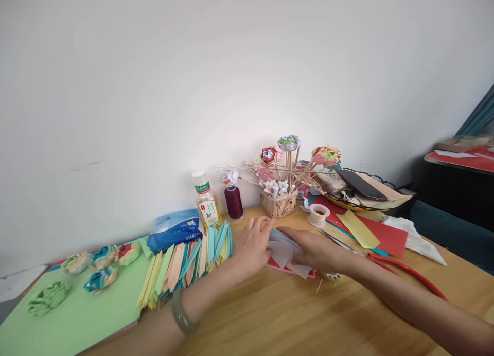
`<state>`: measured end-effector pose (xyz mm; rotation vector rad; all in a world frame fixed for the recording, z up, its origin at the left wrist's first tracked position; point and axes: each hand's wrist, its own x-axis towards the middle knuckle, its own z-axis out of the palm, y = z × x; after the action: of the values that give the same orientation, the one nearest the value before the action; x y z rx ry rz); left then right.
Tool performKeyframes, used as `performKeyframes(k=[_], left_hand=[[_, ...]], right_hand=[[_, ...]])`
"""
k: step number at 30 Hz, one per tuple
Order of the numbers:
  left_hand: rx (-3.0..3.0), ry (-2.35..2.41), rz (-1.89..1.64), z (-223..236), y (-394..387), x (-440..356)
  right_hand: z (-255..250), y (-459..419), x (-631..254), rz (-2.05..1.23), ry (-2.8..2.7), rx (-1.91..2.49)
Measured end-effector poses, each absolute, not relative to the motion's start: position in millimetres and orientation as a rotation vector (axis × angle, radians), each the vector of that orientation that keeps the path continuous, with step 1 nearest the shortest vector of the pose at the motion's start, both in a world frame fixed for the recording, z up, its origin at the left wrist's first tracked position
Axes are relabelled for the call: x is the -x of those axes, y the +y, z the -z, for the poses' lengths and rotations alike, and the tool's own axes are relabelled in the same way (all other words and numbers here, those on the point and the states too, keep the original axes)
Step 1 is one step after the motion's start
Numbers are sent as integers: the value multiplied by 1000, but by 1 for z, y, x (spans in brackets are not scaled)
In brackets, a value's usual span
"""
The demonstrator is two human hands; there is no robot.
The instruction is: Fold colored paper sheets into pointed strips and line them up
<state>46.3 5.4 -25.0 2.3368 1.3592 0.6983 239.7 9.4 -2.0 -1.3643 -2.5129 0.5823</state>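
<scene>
The right hand (314,249) seems to hold thin sheets (284,253) on the tabletop (254,315); I can't tell the left hand's (252,243) grip. Maybe lining up; next needs gentleness.

Paper stack (283,250) between left hand (251,243) and right hand (314,250): whitish lilac, bluish edge, red-pink beneath
Folded strips (193,266) beside left hand: yellow, green, peach, turquoise
Large sheet (96,322) further left: plain pale green
Packet (172,232) beyond left hand: blue, white marks
Thread spool (233,202) beyond left hand: dark maroon
Scissors (424,280) right of right hand: red handles
Bench (266,320) under both: yellow-brown wood grain
</scene>
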Motion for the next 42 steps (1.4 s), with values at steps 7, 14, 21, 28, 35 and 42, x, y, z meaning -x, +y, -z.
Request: performKeyframes(k=[7, 14, 21, 28, 35, 42], left_hand=[[-2086, 1341, -1088, 16, 21, -39], [-1684, 1329, -1115, 47, 45, -45], [-1353, 1291, -1274, 55, 70, -57], [-1065, 1300, -1464, 64, 83, -81], [-1113, 1354, -1461, 65, 75, -94], [-1288, 1366, -1377, 66, 61, -91]], right_hand=[[0, 18, -236, -153, -2467, 1113], [39, 55, -242, -401, -2070, 1308], [59, 78, -245, -661, -1694, 1322], [75, 70, -223, -816, -1424, 1272], [76, 59, -221, -771, -1358, 1236], [75, 48, -215, -624, -1594, 1349]])
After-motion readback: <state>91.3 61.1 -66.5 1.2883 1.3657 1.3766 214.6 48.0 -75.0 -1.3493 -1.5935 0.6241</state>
